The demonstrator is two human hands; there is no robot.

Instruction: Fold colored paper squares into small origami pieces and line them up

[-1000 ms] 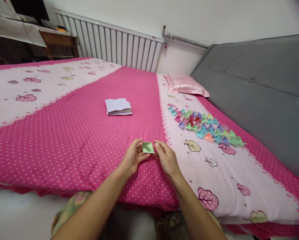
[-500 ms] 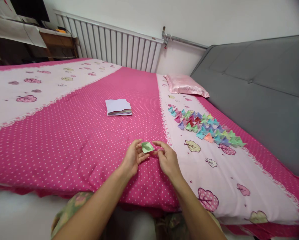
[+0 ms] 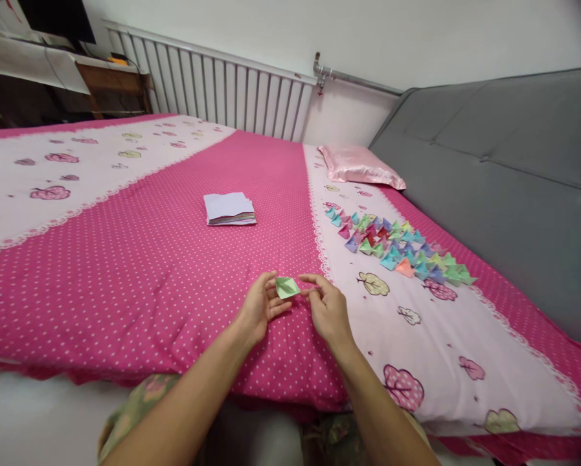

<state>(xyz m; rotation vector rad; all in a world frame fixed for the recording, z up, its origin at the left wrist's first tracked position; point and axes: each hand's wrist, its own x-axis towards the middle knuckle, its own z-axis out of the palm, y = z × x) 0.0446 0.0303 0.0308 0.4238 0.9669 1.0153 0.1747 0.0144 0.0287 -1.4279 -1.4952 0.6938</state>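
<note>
A small light-green folded paper boat (image 3: 287, 288) is held between my hands, just above the bed, its hollow side facing me. My left hand (image 3: 262, 307) cradles its left end, thumb near the upper edge and fingers behind and below. My right hand (image 3: 327, 309) is at the boat's right tip, fingertips against it and thumb bent in close; the exact contact there is small and hard to see. To the right, rows of finished paper boats (image 3: 391, 256) in green, blue, pink, red and orange sit on the bedspread.
A stack of paper sheets (image 3: 229, 208) lies on the pink dotted bedspread (image 3: 139, 278) ahead of my hands. Farther back are a pink pillow (image 3: 361, 165), a white radiator (image 3: 217, 84) and a grey headboard (image 3: 508, 155) along the right. A desk with a monitor (image 3: 57, 22) stands far left.
The hands and the green boat stay almost in place. The boat is tilted very slightly differently, and the whole view has shifted a touch.
</note>
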